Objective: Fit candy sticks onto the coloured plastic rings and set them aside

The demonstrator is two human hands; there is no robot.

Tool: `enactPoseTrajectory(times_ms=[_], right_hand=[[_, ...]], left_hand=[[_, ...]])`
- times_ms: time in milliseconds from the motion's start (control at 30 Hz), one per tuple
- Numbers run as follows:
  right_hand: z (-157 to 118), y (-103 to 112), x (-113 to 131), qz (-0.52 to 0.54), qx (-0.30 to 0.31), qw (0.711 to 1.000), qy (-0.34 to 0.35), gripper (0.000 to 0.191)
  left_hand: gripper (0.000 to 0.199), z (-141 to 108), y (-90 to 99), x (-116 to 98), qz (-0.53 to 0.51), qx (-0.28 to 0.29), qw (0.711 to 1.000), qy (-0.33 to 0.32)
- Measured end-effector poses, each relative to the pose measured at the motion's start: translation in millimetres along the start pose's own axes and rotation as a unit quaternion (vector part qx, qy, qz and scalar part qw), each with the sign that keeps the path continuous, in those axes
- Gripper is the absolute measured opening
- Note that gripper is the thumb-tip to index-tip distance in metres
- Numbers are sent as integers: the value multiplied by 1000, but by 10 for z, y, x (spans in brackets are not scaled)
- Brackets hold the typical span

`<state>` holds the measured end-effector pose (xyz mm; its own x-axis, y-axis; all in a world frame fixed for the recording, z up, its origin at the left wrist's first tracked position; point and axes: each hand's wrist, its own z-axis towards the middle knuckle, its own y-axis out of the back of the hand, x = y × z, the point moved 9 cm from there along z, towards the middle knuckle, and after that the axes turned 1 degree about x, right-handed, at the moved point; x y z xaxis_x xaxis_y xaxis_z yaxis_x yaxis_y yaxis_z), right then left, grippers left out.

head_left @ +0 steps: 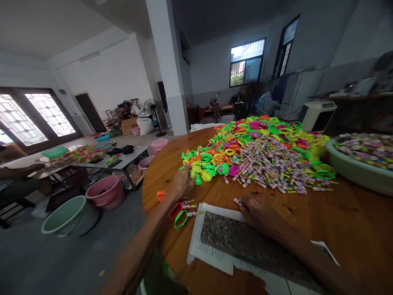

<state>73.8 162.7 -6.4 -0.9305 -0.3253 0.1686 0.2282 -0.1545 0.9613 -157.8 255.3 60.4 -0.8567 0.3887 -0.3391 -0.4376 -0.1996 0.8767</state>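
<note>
My left hand [183,182] reaches to the near left edge of a heap of neon plastic bands [211,157]. Its fingers are curled by green and yellow pieces; what they pinch, if anything, is unclear. Close to the heap's front, my right hand [258,211] is closed on a small printed tube [237,202], one end sticking out to the left. Many similar tubes [270,166] lie piled against the bands. Between my arms, a dark stone slab [233,237] rests on printed paper [196,246]. Left of it lie a green band [181,220] and a red band [176,210], with tubes beside them.
A pale green basin [362,176] full of tubes stands on the round wooden table [346,217] at right. Floor buckets, one pink [106,192] and one green [69,217], stand to the left. Beyond, a person's arm [24,170] rests near another table of colourful pieces [82,155].
</note>
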Motion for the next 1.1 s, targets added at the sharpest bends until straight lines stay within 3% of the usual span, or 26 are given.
enactPoseTrajectory(times_ms=[100,267,400,600,700,967,1100], right_hand=[[-140,193,71,18,3,1000,-14,26],[-473,401,216,58,21,998,-22,22],[-750,435,284,69,8,998,-9,25],[-870,469,412,7,-47,999,22,18],[-848,431,435,-3,-46,999,13,17],[-822,412,350,155,-78,985,-18,23],[-788,414,407,157,-80,984,-7,21]], left_hand=[[44,-260,-30,-370,-34,22,997,-67],[39,-748,-188,-1162,-97,43,960,-260],[30,-938,-345,-1462,-98,82,942,-309],[18,-1030,-445,-1530,-138,119,928,-325],[19,-1056,-463,-1519,-147,125,923,-334],[19,-1015,-486,-1508,-180,125,912,-347],[20,-1001,-495,-1500,-176,122,913,-347]])
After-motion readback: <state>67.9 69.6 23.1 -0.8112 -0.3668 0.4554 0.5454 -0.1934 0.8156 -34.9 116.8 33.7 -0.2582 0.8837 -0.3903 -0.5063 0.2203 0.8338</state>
